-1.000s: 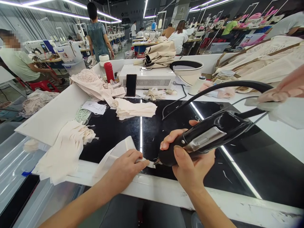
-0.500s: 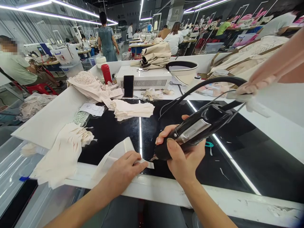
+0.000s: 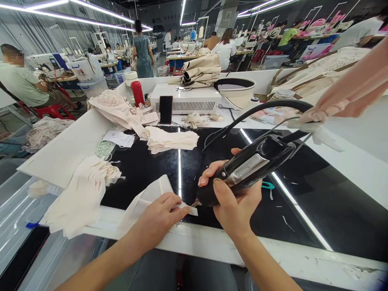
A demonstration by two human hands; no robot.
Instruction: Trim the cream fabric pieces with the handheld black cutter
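Note:
My right hand (image 3: 235, 202) is wrapped round a black handheld power tool (image 3: 242, 173) with a metal lever along its side and a thick black cable at its back end. The tool's small tip points down-left and meets the edge of a thin white fabric piece (image 3: 162, 186), close to my left fingertips. My left hand (image 3: 163, 210) presses this fabric onto the glossy black tabletop (image 3: 145, 169), its fingers closed together over the cloth. Part of the fabric hangs over the white front edge, and my left hand hides some of it.
Stacked cream fabric strips (image 3: 171, 139) lie ahead; a larger fabric pile (image 3: 79, 194) drapes off the left edge. Behind stand a phone (image 3: 165, 109), a red bottle (image 3: 137, 93) and a white vented box (image 3: 186, 99). Teal snips (image 3: 267, 185) lie right. A pinkish hanging wrap (image 3: 327, 107) supports the cable.
The tool's tip has come down slightly left, onto the fabric edge beside my left fingertips. My left hand stays in place on the cloth. The whole view has shifted a little.

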